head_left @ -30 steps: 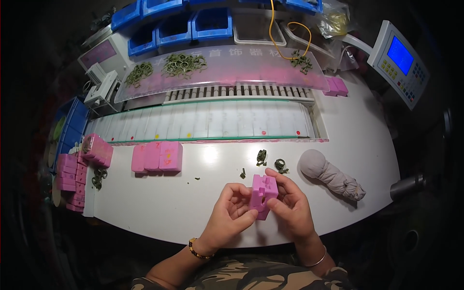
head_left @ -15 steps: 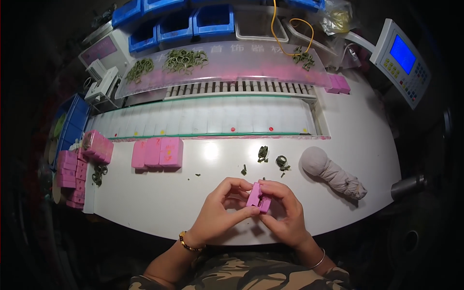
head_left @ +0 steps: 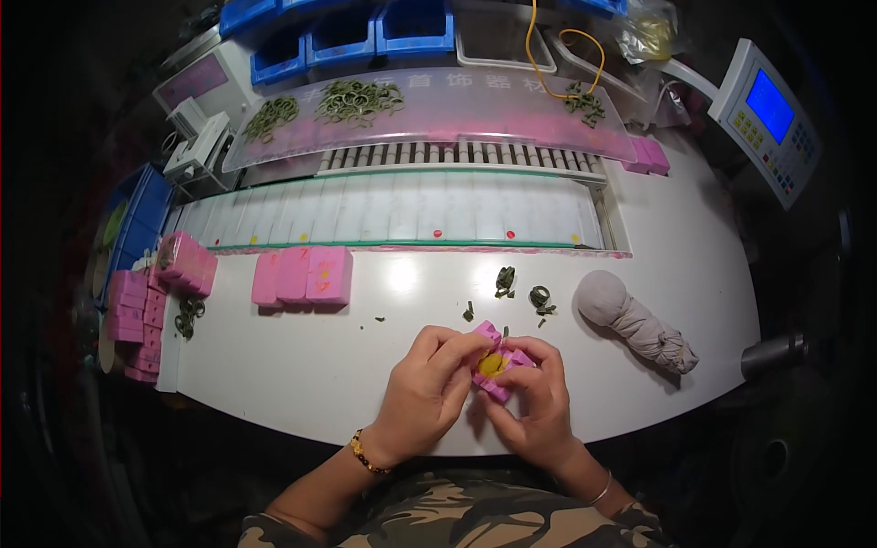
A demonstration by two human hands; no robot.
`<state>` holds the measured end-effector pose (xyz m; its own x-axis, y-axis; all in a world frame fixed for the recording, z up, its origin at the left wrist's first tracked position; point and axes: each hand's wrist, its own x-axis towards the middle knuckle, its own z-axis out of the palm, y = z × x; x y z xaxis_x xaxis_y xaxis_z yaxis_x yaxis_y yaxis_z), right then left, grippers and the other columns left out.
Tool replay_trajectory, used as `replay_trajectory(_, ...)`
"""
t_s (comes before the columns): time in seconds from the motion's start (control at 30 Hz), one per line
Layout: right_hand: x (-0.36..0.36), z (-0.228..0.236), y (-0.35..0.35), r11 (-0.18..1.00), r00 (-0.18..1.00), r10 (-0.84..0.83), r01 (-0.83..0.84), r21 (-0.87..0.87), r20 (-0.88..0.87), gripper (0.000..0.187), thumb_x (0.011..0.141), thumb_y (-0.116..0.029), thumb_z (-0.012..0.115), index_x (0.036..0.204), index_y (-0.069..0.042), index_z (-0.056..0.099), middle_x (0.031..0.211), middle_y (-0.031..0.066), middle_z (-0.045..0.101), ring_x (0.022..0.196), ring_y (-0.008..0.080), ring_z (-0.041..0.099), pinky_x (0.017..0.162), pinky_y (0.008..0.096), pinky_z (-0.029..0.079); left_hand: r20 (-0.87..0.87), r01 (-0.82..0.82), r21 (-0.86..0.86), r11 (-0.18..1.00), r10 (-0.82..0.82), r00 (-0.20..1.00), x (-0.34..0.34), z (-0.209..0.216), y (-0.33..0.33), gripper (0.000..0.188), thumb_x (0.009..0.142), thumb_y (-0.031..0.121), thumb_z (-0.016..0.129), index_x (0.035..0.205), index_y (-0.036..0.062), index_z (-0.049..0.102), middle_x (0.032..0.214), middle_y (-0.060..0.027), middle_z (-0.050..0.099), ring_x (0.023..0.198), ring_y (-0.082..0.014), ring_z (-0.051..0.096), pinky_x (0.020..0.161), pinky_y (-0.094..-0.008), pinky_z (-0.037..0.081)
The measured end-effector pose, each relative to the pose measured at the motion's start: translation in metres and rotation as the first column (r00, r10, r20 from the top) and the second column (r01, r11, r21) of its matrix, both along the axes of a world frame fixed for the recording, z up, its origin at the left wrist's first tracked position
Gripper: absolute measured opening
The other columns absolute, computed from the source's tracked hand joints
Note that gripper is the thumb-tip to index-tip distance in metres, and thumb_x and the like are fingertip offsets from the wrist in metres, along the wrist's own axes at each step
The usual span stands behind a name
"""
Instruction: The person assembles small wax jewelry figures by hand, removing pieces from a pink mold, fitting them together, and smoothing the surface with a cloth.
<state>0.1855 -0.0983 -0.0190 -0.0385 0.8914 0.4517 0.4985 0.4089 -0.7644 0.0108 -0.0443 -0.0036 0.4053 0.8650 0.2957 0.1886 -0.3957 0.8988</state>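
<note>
In front of me, a small pink rubber mold (head_left: 494, 367) is bent open between my hands, and its yellow inner face shows. My left hand (head_left: 425, 393) is closed on the mold's left side, fingers bent and thumb tucked low. On the other side my right hand (head_left: 537, 402) pinches the mold with curled fingers and thumb. Whether a piece lies in the cavity is hidden by my fingers. Just beyond the mold lie dark green wax ring pieces (head_left: 505, 282), a green ring (head_left: 540, 297) and small green scraps (head_left: 469, 311).
Pink mold blocks (head_left: 306, 276) stand left of centre, more stacks (head_left: 128, 310) at the far left. A cloth-wrapped bundle with a round head (head_left: 630, 320) lies right. Behind are a white roller tray (head_left: 384, 212), a clear sheet (head_left: 457, 119) bearing green rings, and a control panel (head_left: 766, 119).
The mold, closed half a second ago, is now spread open with yellow showing inside. My left fingers have moved over its top left. The whole view has shifted slightly.
</note>
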Motion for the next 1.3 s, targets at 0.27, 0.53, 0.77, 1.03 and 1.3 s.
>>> replay_trajectory(0.27, -0.003, 0.001, 0.005, 0.997, 0.974, -0.062, 0.051, 0.054, 0.218, 0.044, 0.072, -0.005, 0.083, 0.107, -0.006, 0.055, 0.126, 0.0207, 0.053, 0.095, 0.0334, 0.061, 0.078, 0.0385, 0.053, -0.021, 0.011, -0.081, 0.997, -0.013, 1.000, -0.001, -0.004, 0.003, 0.029, 0.091, -0.005, 0.050, 0.114, 0.0027, 0.067, 0.104, -0.0106, 0.054, 0.086, -0.0163, 0.059, 0.074, -0.0270, 0.053)
replay_trajectory(0.53, -0.003, 0.002, 0.006, 0.998, 0.994, -0.059, 0.062, -0.030, 0.088, 0.042, 0.072, -0.003, 0.084, 0.098, -0.005, 0.051, 0.119, 0.0180, 0.053, 0.083, 0.0274, 0.062, 0.068, 0.0346, 0.054, 0.118, 0.046, -0.233, 0.972, -0.019, 0.993, -0.002, -0.006, 0.006, 0.024, 0.093, -0.001, 0.051, 0.108, 0.0018, 0.069, 0.099, -0.0106, 0.054, 0.091, -0.0194, 0.058, 0.082, -0.0310, 0.050)
replay_trajectory(0.77, -0.002, 0.001, 0.005, 0.998, 0.996, -0.043, 0.046, -0.034, 0.084, 0.040, 0.073, -0.001, 0.082, 0.099, -0.004, 0.052, 0.120, 0.0179, 0.052, 0.082, 0.0261, 0.063, 0.069, 0.0342, 0.055, 0.013, 0.031, -0.084, 0.996, -0.030, 0.999, 0.000, 0.002, 0.002, 0.023, 0.093, 0.002, 0.055, 0.109, 0.0041, 0.071, 0.098, -0.0094, 0.054, 0.085, -0.0170, 0.060, 0.076, -0.0284, 0.053)
replay_trajectory(1.03, -0.003, 0.003, 0.002, 0.999, 0.987, -0.017, 0.025, -0.044, 0.157, 0.053, 0.075, 0.002, 0.080, 0.119, -0.008, 0.054, 0.128, 0.0201, 0.046, 0.097, 0.0312, 0.064, 0.078, 0.0368, 0.056, 0.127, 0.172, -0.301, 0.938, -0.140, 0.982, -0.006, 0.005, 0.002, 0.025, 0.094, 0.002, 0.059, 0.115, 0.0047, 0.071, 0.111, -0.0089, 0.051, 0.097, -0.0128, 0.055, 0.080, -0.0256, 0.051)
replay_trajectory(1.3, 0.004, -0.006, -0.001, 0.999, 0.976, 0.034, -0.039, -0.022, -0.214, 0.067, 0.074, 0.001, 0.079, 0.133, -0.004, 0.047, 0.133, 0.0225, 0.045, 0.122, 0.0397, 0.053, 0.093, 0.0406, 0.055, 0.154, 0.212, -0.293, 0.932, -0.173, 0.973, -0.005, 0.001, 0.002, 0.042, 0.089, 0.013, 0.075, 0.128, 0.0075, 0.064, 0.115, -0.0087, 0.054, 0.100, -0.0163, 0.056, 0.085, -0.0280, 0.049)
